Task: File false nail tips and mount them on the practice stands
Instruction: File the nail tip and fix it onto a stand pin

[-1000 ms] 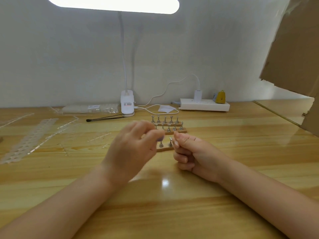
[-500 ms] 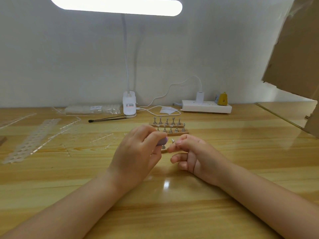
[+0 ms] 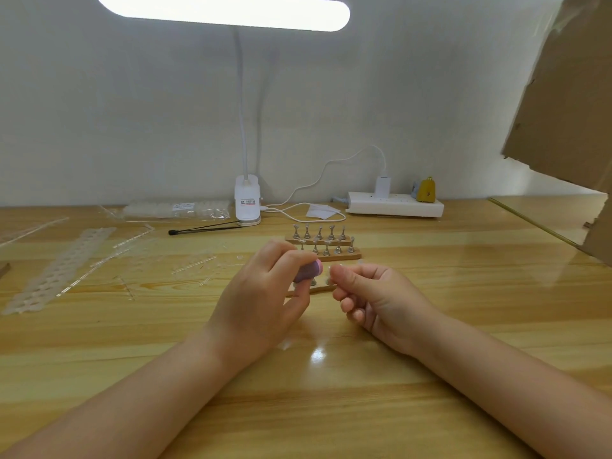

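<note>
While curled round a purple file (image 3: 307, 272) at frame centre, left hand (image 3: 265, 303) fingers; right hand (image 3: 374, 298) pinching something barely discernible; nearest practice stand (image 3: 314, 288) half hidden.

I see a small purple nail file (image 3: 307, 272) held up above the table. Behind it, little metal practice stands (image 3: 323, 240) stand upright in rows on wooden bars. A clear nail tip (image 3: 326, 268) is just beside the file.

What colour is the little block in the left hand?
Purple: the small purple filing block, gripped by the left hand, head view.
</note>
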Available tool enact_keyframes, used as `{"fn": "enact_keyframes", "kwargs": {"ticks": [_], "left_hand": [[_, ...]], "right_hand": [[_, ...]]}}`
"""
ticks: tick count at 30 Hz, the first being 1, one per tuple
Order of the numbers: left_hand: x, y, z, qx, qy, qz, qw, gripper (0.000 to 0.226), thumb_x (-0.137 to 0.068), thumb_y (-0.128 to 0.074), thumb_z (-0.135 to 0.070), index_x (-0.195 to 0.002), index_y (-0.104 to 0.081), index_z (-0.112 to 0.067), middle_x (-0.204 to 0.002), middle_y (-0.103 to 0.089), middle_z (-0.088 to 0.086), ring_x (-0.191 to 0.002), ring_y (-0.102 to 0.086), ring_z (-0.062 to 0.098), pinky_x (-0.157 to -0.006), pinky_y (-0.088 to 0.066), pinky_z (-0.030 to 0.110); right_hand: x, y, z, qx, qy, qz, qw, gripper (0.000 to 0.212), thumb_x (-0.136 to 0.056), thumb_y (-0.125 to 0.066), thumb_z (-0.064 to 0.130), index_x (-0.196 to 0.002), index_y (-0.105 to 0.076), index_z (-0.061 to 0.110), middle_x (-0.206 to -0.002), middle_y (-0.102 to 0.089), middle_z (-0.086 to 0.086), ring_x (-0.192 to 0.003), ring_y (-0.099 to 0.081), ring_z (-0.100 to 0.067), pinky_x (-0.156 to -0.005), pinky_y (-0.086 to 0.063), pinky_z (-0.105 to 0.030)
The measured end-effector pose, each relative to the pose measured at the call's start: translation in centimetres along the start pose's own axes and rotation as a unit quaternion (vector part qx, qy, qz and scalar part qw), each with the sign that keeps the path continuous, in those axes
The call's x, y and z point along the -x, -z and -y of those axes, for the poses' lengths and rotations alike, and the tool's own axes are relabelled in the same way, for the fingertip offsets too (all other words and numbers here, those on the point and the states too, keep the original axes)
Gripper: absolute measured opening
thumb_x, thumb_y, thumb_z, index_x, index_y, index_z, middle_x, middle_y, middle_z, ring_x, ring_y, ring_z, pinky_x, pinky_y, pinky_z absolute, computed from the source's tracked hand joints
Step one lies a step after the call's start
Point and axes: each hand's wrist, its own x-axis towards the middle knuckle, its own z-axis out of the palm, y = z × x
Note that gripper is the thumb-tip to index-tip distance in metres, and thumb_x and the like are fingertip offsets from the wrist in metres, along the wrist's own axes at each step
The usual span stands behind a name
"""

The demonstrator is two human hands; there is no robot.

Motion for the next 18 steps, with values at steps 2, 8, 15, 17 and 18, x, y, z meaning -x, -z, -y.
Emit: {"fn": "enact_keyframes", "kwargs": {"ticks": [2,8,15,17,18], "left_hand": [[0.0,-0.1,0.0,0.011,-0.001,0.009,1.0,0.021,-0.082,-0.064,-0.007,-0.103,-0.067,-0.002,-0.096,-0.06,0.007,-0.079,-0.062,0.018,-0.066,-0.055,0.033],[0.0,0.0,-0.1,0.018,0.0,0.026,0.999,0.021,-0.085,-0.064,-0.006,-0.105,-0.065,-0.001,-0.099,-0.062,0.009,-0.083,-0.065,0.021,-0.067,-0.056,0.038],[-0.5,-0.1,-1.9,0.051,-0.076,0.01,0.996,0.021,-0.092,-0.056,-0.007,-0.113,-0.057,-0.007,-0.101,-0.064,0.011,-0.091,-0.062,0.02,-0.083,-0.051,0.028],[-0.5,-0.2,-1.7,0.017,-0.086,0.028,0.996,0.018,-0.09,-0.057,-0.003,-0.106,-0.065,-0.002,-0.096,-0.066,0.012,-0.086,-0.064,0.024,-0.078,-0.053,0.033],[-0.4,0.0,-1.4,0.002,-0.068,0.032,0.997,0.016,-0.088,-0.06,0.001,-0.102,-0.068,0.001,-0.094,-0.066,0.013,-0.083,-0.065,0.026,-0.075,-0.054,0.037]], "right_hand": [[0.0,0.0,-0.1,0.003,0.002,0.007,1.0,0.021,-0.068,-0.074,0.022,-0.079,-0.069,0.005,-0.063,-0.066,-0.008,-0.049,-0.062,-0.01,-0.04,-0.045,-0.016],[-0.1,0.1,-0.4,-0.001,0.013,0.033,0.999,0.016,-0.079,-0.067,0.015,-0.09,-0.069,0.005,-0.071,-0.065,-0.008,-0.057,-0.063,-0.012,-0.046,-0.049,-0.021],[-0.1,0.0,-0.3,-0.006,0.016,0.035,0.999,0.008,-0.087,-0.056,0.011,-0.09,-0.062,0.007,-0.063,-0.053,-0.003,-0.049,-0.048,-0.009,-0.039,-0.04,-0.02],[0.0,0.0,-0.2,-0.009,0.016,0.038,0.999,0.009,-0.09,-0.051,0.009,-0.086,-0.059,0.008,-0.064,-0.051,-0.002,-0.048,-0.047,-0.01,-0.038,-0.037,-0.019],[0.1,0.0,-0.2,-0.012,0.015,0.042,0.999,0.009,-0.089,-0.051,0.011,-0.083,-0.057,0.009,-0.062,-0.05,-0.001,-0.048,-0.047,-0.01,-0.037,-0.035,-0.019]]}}
